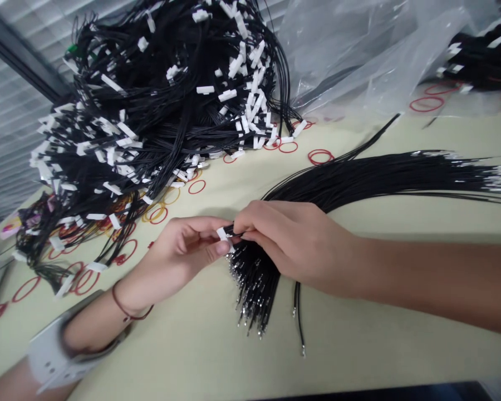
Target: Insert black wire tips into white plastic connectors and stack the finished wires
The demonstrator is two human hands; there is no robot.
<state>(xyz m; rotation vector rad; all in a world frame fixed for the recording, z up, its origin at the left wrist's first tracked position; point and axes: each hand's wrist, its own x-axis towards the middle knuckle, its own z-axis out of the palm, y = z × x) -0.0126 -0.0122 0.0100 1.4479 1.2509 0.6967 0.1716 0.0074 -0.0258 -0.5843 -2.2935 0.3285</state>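
My left hand (192, 248) pinches a small white plastic connector (222, 234) between thumb and fingers. Right beside it, the fingertips of my right hand (300, 239) are closed on a thin black wire (230, 228) whose end is at the connector; whether it sits inside cannot be made out. Beneath both hands lies a thick bundle of black wires (359, 177), curving off to the right. Bright metal terminals (254, 298) tip the bundle's near end, and more show at its far right end. Two loose wires (299, 317) hang out below my right hand.
A large heap of black wires with white connectors (183, 100) fills the back left. Red rubber bands (320, 156) are scattered over the pale table (171, 345). Clear plastic bags (350, 50) lie at the back, with another dark wire pile (484, 58) at the far right.
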